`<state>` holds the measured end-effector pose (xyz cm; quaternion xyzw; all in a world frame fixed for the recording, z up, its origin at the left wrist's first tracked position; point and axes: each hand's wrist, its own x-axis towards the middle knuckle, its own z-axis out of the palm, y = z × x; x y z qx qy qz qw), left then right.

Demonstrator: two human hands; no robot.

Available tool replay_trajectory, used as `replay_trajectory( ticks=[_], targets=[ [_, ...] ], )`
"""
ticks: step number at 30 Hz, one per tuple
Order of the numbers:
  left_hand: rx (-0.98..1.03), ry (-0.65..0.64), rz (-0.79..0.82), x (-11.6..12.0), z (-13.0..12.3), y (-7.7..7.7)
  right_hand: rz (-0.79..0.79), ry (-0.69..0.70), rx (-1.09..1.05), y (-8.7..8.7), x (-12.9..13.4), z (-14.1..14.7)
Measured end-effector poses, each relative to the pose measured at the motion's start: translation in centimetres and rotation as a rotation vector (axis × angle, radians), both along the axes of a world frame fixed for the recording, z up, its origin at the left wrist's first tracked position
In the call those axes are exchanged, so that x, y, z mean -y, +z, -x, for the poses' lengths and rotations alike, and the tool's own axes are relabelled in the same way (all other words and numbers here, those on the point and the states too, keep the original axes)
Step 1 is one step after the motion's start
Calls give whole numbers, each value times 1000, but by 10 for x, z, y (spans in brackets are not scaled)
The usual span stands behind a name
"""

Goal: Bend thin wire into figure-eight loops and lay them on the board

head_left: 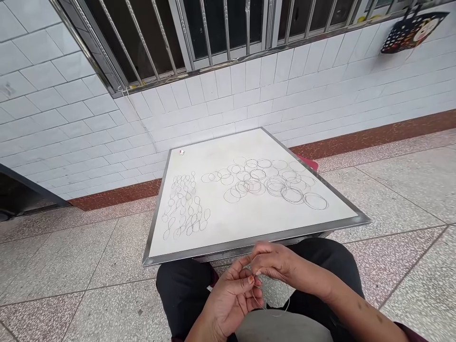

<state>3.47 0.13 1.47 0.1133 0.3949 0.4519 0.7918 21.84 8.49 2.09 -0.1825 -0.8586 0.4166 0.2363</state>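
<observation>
Below the table's near edge, over my lap, both my hands work on one thin loop (281, 315); whether it is wire or cord I cannot make out. My left hand (231, 299), palm up, pinches it between thumb and index finger. From the upper right my right hand (276, 261) closes its fingertips on the loop at the same spot. The rest of the loop hangs down in a round curve between the hands. On the white table (228, 228) ahead lie many thin round loops (292, 194), overlapping, and at the left rows of loops twisted into figure-eights (188, 209).
A small white-and-pink item (182, 152) lies near the table's far left corner. The table, with its metal rim, stands by a tiled wall (228, 107) under a barred window. A patterned bag (409, 35) hangs at upper right. Something red (308, 164) shows behind the table.
</observation>
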Motion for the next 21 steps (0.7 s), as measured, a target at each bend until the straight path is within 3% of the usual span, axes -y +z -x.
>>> replay_trajectory(
  ticks=[6, 10, 21],
  targets=[
    [-29, 58, -25, -2, -1, -2, 100, -74, -40, -8, -4, 2],
    [-50, 106, -32, -2, 3, -1, 354, -135, -96, -10, -7, -5],
    [-101, 206, -92, -9, 6, 4, 917, -12, -235, -26, -14, -12]
  ],
)
